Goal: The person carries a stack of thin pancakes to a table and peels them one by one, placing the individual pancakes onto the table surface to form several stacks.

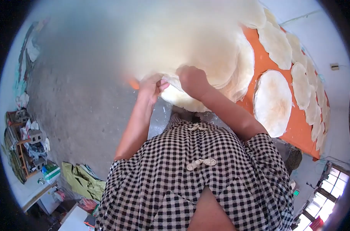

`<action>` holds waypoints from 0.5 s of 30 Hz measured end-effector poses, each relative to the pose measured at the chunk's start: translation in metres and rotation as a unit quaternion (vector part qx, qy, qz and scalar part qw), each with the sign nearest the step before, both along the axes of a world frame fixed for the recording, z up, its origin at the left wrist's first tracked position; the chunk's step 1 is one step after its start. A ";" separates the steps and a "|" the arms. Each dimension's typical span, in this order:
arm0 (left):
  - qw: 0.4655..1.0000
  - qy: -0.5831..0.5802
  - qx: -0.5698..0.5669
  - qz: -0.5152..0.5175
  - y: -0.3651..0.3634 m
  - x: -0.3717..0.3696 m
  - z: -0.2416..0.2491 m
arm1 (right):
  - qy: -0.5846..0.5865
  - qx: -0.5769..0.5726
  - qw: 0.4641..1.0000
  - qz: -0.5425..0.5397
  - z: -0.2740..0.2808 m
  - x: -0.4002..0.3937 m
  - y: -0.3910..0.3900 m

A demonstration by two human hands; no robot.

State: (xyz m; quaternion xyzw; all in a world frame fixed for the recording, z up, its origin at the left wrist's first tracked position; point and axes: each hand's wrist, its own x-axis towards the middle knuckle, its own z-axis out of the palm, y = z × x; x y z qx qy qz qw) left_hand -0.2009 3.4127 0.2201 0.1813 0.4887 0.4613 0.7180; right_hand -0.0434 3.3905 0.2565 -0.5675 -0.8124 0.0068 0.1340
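Watching from my end through the head view. 2 bare hands at work on a pile of pale round sheets (221, 57), in front of the wearer's checked garment (175, 169). Far side of the pile blurs out; I can't count layers.

Left hand (153, 84): thumb and fingers appear pinched together on the near edge, fingers curled. Probably gripped at the rim because a sheet this wide and thin gives little else to grab.

Right hand (192, 81): just beside it, knuckles up, fingers curled down at the sheet's near part. Fingertips hidden, so I can't tell whether they pinch or only press. Having the hands close together likely keeps that stretch of edge from sagging.

Below them, a pale edge (180, 99) hangs out over the grey floor (86, 104).

To the right, an orange surface (298, 133). On it, 1 lone sheet (273, 104) lies flat, apart from the pile; beyond, more overlapping sheets (275, 44) in a loose band, perhaps overlapped to save room.
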 end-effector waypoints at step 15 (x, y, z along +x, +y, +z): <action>0.989 -0.137 -0.048 0.022 0.002 0.009 -0.025 | -0.052 0.053 0.997 -0.003 -0.015 -0.001 -0.010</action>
